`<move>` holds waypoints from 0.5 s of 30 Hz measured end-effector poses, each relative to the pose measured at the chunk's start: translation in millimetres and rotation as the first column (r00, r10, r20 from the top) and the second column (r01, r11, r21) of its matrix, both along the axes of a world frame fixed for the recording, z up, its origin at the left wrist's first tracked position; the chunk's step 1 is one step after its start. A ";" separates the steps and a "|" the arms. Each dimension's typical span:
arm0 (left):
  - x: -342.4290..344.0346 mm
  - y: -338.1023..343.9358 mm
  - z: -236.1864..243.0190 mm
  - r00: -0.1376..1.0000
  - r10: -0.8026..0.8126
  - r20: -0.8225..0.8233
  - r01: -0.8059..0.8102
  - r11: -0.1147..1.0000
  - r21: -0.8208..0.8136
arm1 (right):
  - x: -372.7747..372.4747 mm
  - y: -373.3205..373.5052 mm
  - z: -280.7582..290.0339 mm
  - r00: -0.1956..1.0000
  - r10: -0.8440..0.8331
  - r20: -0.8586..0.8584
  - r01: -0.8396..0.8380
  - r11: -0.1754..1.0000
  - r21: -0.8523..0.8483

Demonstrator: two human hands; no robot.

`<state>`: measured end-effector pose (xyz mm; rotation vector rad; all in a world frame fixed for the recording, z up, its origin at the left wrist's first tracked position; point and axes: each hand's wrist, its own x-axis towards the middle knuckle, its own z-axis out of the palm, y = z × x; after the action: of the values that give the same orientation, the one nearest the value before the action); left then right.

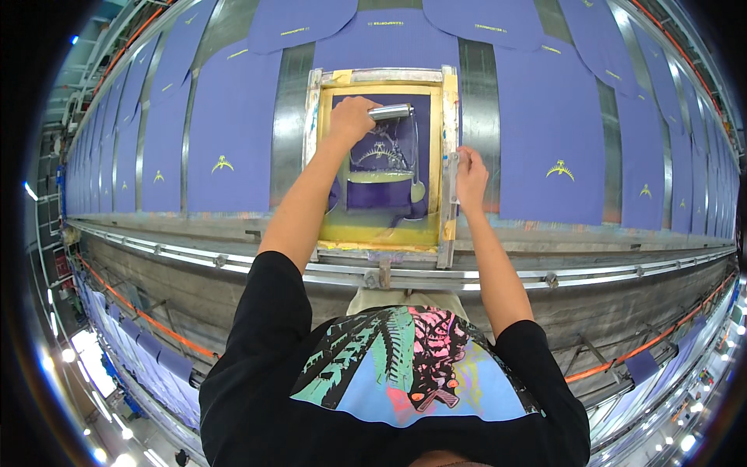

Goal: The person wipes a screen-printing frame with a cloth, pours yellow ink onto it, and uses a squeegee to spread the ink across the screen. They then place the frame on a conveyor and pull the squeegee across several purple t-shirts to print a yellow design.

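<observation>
A screen printing frame (450,101) lies flat on the long table in front of me, its border streaked with paint. My left hand (354,118) is closed round the left end of a silver squeegee (391,112) near the frame's far side. Below it, a crest-like design shows in the mesh, with a band of pale ink (380,178) nearer to me. A thin-handled scoop (418,191) with a rounded, pale end lies at the mesh's right side. At the frame's right edge, my right hand (471,175) grips the side by a metal bracket (454,167); its fingertips are partly hidden.
Purple fabric pieces (551,148) with small yellow prints lie in rows on both sides and beyond the frame. A metal rail (327,274) runs along the table's near edge. Orange bars (148,303) and more purple pieces show at the lower left.
</observation>
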<state>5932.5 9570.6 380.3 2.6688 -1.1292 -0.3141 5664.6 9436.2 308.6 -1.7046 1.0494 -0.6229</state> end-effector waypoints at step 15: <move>-167.1 162.4 -14.1 0.964 -0.241 0.113 0.264 0.921 -0.287 | 19.9 -3.6 -21.6 0.995 0.053 0.082 -0.037 0.983 -0.182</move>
<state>5765.4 9733.0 366.2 2.2898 -1.4233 -0.0746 5684.5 9432.6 287.0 -1.8356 0.9129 -0.7754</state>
